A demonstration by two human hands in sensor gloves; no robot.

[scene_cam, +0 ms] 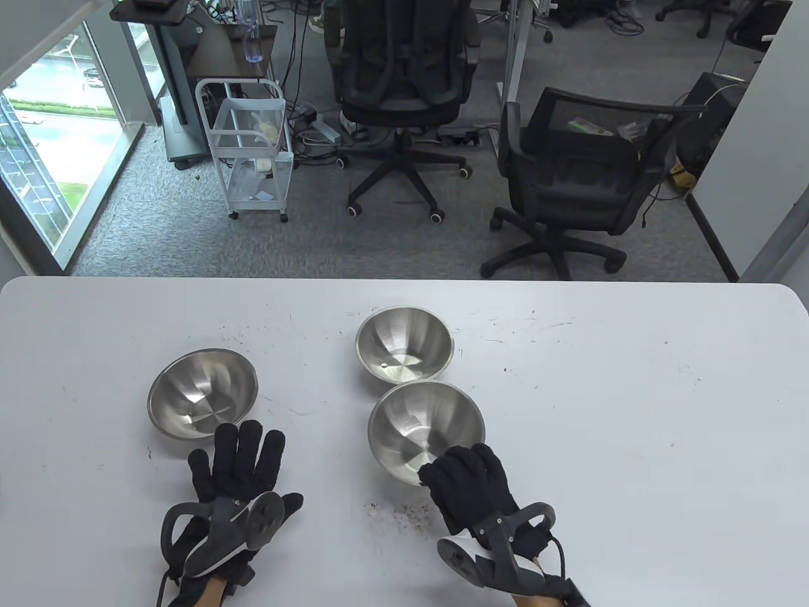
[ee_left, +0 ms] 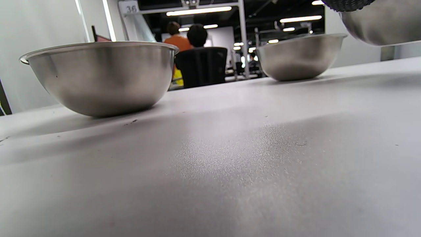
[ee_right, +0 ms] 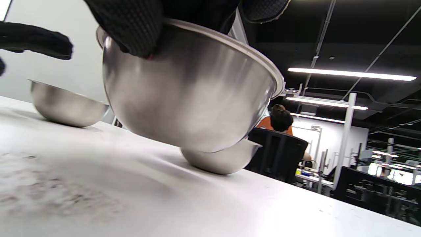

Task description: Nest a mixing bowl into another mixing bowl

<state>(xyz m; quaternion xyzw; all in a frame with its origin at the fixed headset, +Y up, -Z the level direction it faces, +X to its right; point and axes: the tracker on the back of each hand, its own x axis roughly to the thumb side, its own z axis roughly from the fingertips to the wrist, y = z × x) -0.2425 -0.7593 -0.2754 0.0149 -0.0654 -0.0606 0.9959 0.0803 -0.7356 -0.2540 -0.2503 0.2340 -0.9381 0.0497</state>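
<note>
White table (scene_cam: 632, 404): right hand (scene_cam: 471, 484) grips the lifted near bowl's (scene_cam: 420, 430) rim; left hand (scene_cam: 243, 468) lies flat, fingers spread.

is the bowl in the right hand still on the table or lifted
Lifted and tilted. In the right wrist view the held bowl hangs clear of the table, the right hand gripping its near rim.

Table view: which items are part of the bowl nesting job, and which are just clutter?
In the job:
- held bowl, lifted off the table, gripped at its near rim by the right hand
- far bowl
- left bowl
- left hand, flat on the table

Just lying about:
- dark crumbs
- office chairs
- white cart
</note>
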